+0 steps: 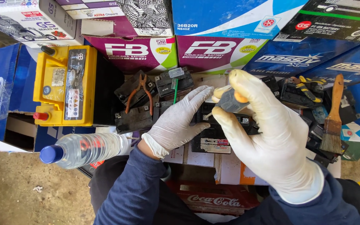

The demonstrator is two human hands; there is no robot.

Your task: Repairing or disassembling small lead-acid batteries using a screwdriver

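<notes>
Both hands wear white gloves. My right hand [267,133] is closed around a screwdriver [231,101] with a grey and orange handle, its tip pointing down at a small black battery [211,137] below. My left hand [179,121] lies flat with its fingers spread on that battery's top left side. The battery sits among several other small black batteries on white cardboard.
A yellow-topped car battery [65,85] stands at the left, a clear plastic bottle [82,149] with a blue cap beside my left arm. Orange-handled pliers [140,93], a green toothbrush [175,85] and a paintbrush [333,116] lie around. Stacked battery cartons [213,50] line the back.
</notes>
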